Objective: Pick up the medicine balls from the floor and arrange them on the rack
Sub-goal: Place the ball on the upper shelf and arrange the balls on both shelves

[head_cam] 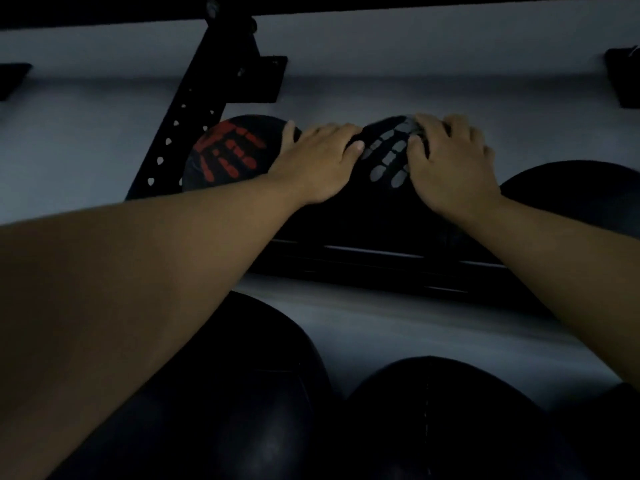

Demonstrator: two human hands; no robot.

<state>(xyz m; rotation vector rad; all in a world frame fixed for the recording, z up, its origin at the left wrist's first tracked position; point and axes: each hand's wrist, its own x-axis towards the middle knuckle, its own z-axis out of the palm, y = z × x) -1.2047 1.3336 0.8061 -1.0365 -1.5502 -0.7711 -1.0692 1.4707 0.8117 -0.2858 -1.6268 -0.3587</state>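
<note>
At the far left, the black perforated upright (194, 126) of the rack was seen leaning across the pale wall. Just right of it a ball with a red handprint (225, 152) was lodged on the rack's lower rail (374, 254). The left hand (315, 161) was laid partly across that ball's right edge and onto the next one, its fingers (356, 145) spread and flat rather than curled. The ball with the grey handprint (388, 161) sat between the two hands, on the same rail and close beside the red one; whether the two touched could not be told in the dim light. The right hand (450, 161) was pressed on its upper right side, fingers open and draped over the curve. Nothing was enclosed by either hand; the ball was merely steadied by the palms. Further right another dark ball (571, 195) was seen on the rail, and two more (433, 410) lay lower in the view, nearest the camera.

A roll off the narrow rail was judged the main risk, should the palms be lifted before the ball was settled; the red ball might also be nudged by the left hand. A ball has no long axis; only the grey print gave a heading, its finger marks pointed up and to the right, toward the wall.
</note>
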